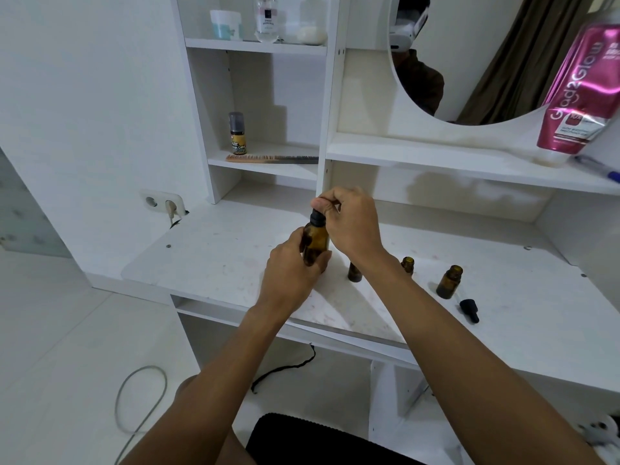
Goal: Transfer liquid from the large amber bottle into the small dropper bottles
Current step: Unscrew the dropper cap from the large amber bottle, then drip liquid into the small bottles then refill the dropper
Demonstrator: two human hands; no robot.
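Above black seat (302,437), btm centre: gripping large amber bottle (315,243) w/ left hand (292,273), pinching cap (317,219) w/ right hand (352,223). Hold upright, twist slow; mind small dropper bottles (449,281), mid-right.

**Hidden, blurred, cut off**

Lower body of large amber bottle (315,241) covered by left hand (292,273). Top of cap (317,219) under blurred fingers (327,197) of right hand (352,223). Neck of one small dropper bottle (354,276) hidden behind right arm (419,297). Pink tube (577,95) and pen (600,169) run off the right edge.
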